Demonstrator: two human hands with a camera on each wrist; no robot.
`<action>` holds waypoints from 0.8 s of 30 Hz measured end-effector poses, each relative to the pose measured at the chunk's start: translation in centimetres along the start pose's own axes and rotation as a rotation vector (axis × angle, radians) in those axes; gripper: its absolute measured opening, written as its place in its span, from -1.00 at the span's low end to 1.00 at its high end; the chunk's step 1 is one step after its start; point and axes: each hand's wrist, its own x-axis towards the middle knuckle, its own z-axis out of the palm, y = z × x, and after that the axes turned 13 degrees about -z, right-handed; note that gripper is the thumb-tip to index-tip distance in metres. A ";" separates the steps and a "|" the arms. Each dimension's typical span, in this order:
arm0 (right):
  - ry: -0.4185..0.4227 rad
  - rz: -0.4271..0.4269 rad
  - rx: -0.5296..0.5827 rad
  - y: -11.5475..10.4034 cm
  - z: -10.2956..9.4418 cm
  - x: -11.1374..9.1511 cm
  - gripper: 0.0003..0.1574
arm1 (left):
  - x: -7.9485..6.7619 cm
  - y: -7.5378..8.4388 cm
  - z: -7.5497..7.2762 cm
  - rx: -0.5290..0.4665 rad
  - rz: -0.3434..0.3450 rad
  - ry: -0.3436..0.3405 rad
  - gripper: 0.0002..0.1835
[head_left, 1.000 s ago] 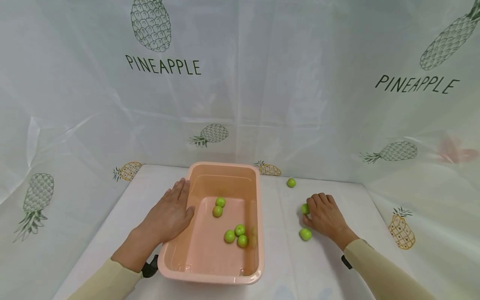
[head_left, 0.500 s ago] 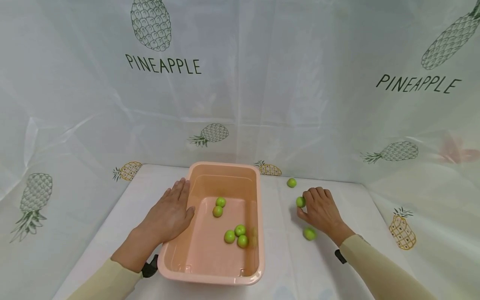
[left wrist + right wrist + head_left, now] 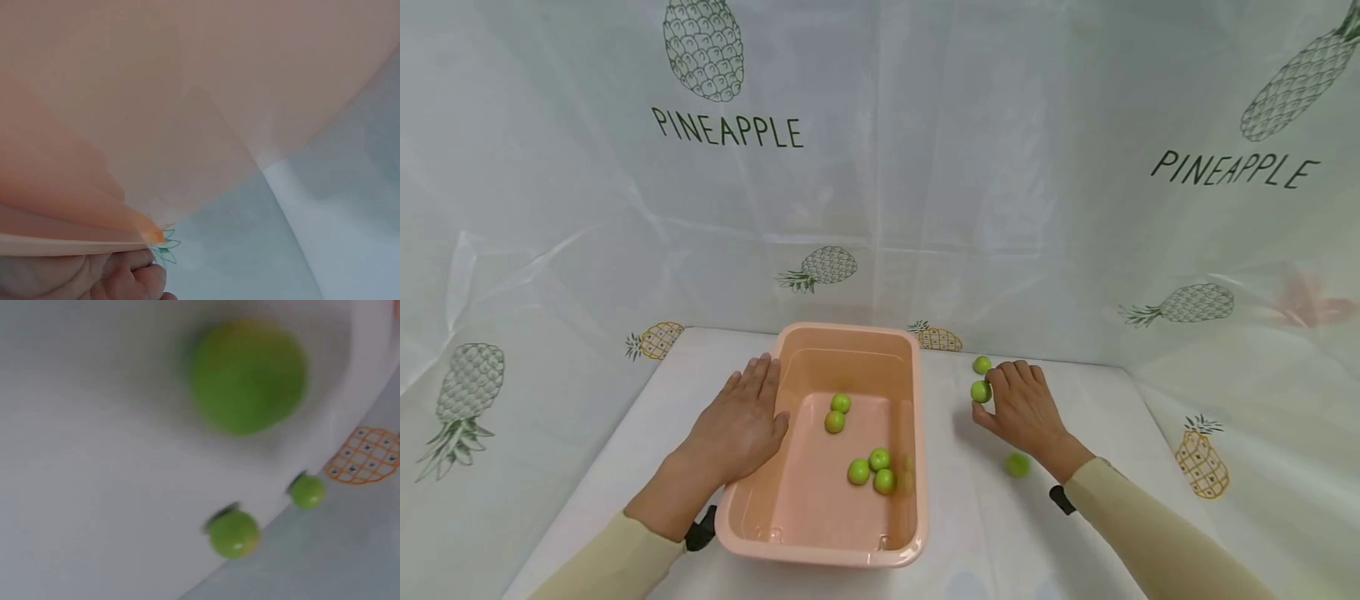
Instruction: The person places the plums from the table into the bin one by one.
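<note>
My left hand (image 3: 737,429) lies along the left rim of a pink plastic basin (image 3: 820,508), its fingers straight and the thumb over the edge. The left wrist view shows some of its fingers (image 3: 147,281) against the basin wall. To the right of the basin, my right hand (image 3: 1018,408) pinches a small round green fruit (image 3: 981,392) between thumb and fingers. Just beyond it on the table is another green fruit (image 3: 982,365); a blurred one (image 3: 1018,464) is below the wrist. In the right wrist view, a large blurred green fruit (image 3: 247,378) appears, with no fingers showing.
Several green fruits (image 3: 860,472) lie inside the basin in two groups. The table has a white cover (image 3: 970,508). Behind and beside it hangs a whitish sheet (image 3: 1000,208) printed with pineapples.
My right hand has moved left and away from me with the green fruit, closer to the far fruit. The fruit below the wrist has shifted slightly. My left hand and the basin stay put.
</note>
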 end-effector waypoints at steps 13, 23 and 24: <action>0.152 -0.026 0.099 -3.2 -4.0 9.2 -0.46 | 0.0 0.0 -0.1 0.002 -0.010 -0.006 -0.20; 0.201 -0.164 0.161 -9.2 -5.6 16.2 -0.55 | 0.0 0.0 0.0 -0.012 -0.009 -0.013 -0.20; 0.198 -0.182 0.168 -9.8 -5.6 16.6 -0.56 | 0.0 0.0 0.0 -0.014 -0.009 -0.013 -0.20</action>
